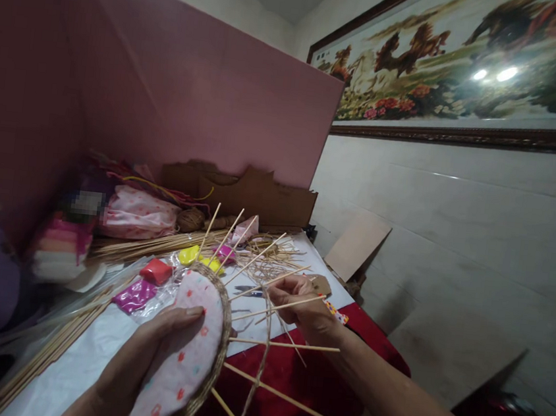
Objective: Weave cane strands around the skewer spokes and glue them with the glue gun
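Note:
My left hand grips a round basket base covered in white cloth with small red and blue flowers, thumb on top and fingers hidden beneath. Braided twine edges the base. Thin wooden sticks fan outward from that edge. Pinched in my right hand, among the upper right sticks, is a strand of twine that runs down across the lower sticks. Behind the sticks, partly covered, lie scissors on a white sheet.
Red, purple and yellow packets lie beyond the base. Bundled sticks, a twine ball and flowered cloth sit farther back. Cardboard stands behind them. Red cloth covers the right side.

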### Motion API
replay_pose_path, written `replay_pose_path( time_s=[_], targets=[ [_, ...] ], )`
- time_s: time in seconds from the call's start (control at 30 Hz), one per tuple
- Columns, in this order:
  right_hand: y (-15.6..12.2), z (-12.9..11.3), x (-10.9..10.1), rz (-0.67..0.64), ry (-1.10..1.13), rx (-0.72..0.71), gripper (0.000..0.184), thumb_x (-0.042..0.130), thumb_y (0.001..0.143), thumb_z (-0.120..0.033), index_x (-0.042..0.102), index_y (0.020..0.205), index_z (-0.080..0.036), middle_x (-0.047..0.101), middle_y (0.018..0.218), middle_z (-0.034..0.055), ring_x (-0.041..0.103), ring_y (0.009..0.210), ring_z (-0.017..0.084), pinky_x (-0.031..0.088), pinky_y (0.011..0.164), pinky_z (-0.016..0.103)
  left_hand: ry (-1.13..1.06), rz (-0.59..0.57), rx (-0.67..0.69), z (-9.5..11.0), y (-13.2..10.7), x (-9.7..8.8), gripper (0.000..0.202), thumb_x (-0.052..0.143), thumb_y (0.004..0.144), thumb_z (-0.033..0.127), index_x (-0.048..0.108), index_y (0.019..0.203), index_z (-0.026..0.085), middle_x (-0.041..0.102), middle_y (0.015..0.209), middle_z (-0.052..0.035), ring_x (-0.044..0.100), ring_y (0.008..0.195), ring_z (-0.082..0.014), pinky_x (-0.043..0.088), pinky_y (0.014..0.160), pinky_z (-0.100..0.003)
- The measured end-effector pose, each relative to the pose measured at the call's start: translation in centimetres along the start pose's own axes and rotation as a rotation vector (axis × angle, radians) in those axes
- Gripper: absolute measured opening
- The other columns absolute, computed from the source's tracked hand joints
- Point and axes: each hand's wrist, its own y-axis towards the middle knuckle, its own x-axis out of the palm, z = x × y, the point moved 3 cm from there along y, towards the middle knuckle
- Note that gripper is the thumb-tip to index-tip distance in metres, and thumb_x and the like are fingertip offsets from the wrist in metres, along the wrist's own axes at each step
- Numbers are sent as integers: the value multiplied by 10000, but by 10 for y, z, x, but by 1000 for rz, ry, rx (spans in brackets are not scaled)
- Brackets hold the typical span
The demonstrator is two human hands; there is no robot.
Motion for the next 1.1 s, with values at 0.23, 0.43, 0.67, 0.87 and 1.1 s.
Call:
replay_pose_path(
  time_s=[0.23,0.43,0.67,0.87,1.1],
  targets=[
    [3,5,0,13,24,4,267,747,636,-366,612,646,-136,348,391,-102,194,345,17,106,332,183,9,36,44,-1,7,-5,76,624,642,50,674,675,96,718,677,-94,674,624,-201,548,614,-251],
    [3,8,0,12,27,11,244,746,641,-349,618,637,-142,361,396,-99,211,338,16,113,326,183,-2,-6,-10,2,0,3,26,632,638,108,657,634,99,698,604,-121,654,504,-233,545,509,-303],
    [2,10,-1,16,21,29,258,747,619,-359,602,608,-146,364,382,-98,206,335,17,106,329,186,-85,36,-3,4,0,2,57,640,612,44,662,607,97,704,597,-87,660,518,-182,540,515,-216],
    [1,9,1,74,-40,67,262,739,590,-355,585,572,-144,362,371,-99,191,331,17,92,328,194,-68,-8,-8,2,-1,4,51,620,633,62,665,611,74,698,594,-125,662,519,-218,553,517,-274],
    [0,12,1,111,-43,86,236,725,588,-322,570,553,-148,334,366,-104,177,336,13,82,336,192,-132,83,22,4,2,3,143,604,620,-15,661,568,105,694,542,-64,646,461,-162,528,457,-184]
  ],
)
